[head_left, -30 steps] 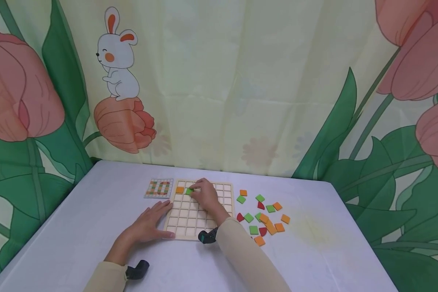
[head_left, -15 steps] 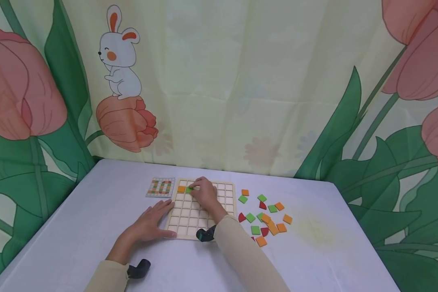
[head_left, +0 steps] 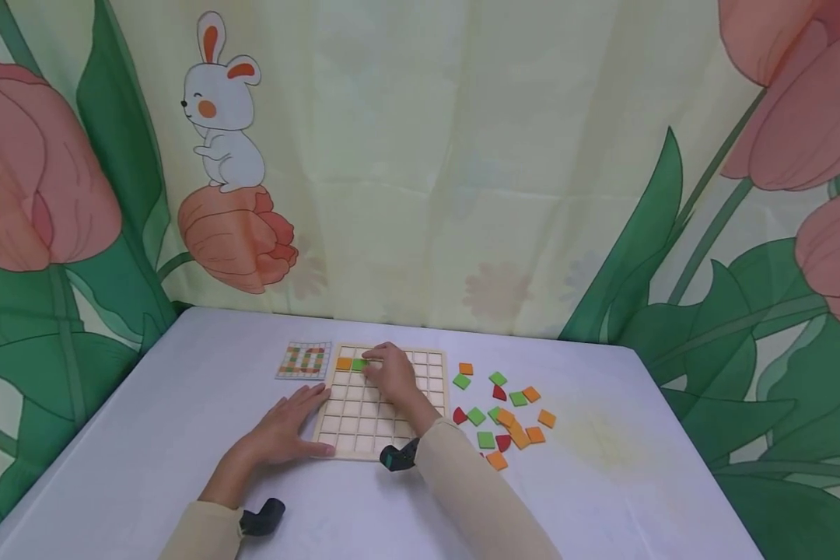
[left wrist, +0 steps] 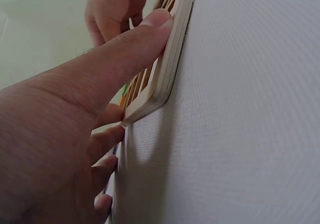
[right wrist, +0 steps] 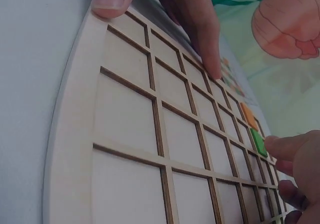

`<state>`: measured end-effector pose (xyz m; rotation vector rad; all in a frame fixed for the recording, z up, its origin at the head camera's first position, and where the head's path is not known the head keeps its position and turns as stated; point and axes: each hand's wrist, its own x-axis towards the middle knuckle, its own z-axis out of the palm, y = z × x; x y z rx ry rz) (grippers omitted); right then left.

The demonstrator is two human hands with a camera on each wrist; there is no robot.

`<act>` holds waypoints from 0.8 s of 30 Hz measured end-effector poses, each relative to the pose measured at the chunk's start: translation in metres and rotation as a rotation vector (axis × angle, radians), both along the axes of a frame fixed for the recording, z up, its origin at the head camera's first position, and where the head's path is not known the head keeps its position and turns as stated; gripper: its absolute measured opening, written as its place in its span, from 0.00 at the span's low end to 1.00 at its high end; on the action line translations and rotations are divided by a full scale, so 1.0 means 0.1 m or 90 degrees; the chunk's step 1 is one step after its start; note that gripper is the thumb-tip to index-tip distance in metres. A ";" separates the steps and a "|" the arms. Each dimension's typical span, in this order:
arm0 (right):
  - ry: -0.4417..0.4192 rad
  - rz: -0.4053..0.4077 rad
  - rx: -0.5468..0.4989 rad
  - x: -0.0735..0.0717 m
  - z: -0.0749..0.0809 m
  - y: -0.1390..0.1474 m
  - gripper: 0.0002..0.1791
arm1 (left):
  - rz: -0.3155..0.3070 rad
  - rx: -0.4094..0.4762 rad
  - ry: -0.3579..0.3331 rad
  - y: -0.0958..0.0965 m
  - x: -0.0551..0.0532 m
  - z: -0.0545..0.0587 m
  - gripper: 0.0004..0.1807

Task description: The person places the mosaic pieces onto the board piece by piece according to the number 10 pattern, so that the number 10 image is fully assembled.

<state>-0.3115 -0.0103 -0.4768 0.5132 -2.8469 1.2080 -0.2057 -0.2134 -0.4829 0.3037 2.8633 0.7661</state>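
Note:
A wooden grid board [head_left: 350, 425] with square cells lies on the table. Side by side near its upper left corner sit an orange square tile [head_left: 344, 363] and a green square tile [head_left: 358, 365], which looks level in its cell. My right hand [head_left: 395, 376] reaches over the board, and its fingertips touch the green tile's right edge; in the right wrist view a digit presses at the tile [right wrist: 258, 143]. My left hand [head_left: 283, 428] rests spread along the board's left edge. In the left wrist view, its thumb [left wrist: 157, 18] lies on the board's frame.
A printed pattern card [head_left: 304, 360] lies beside the board's upper left. To the right are scattered loose tiles: orange squares [head_left: 547, 419], green squares [head_left: 476, 417] and red quarter-rounds [head_left: 499, 393], some overlapping. A patterned curtain [head_left: 420, 233] hangs behind the table.
The green tile has gone from slightly tilted to level in the cell beside the orange tile, shifting a little left. My right fingertips have moved to its right edge. My left hand stays put.

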 end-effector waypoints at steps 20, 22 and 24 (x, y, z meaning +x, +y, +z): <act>0.002 -0.023 -0.047 0.04 0.00 0.67 0.13 | 0.000 0.015 -0.009 0.01 0.02 0.03 0.57; 0.009 -0.025 -0.050 0.04 0.01 0.75 0.13 | 0.000 0.010 -0.007 0.01 0.01 0.02 0.57; 0.007 -0.032 -0.054 0.05 0.02 0.83 0.13 | -0.002 0.007 -0.004 0.01 0.01 0.01 0.57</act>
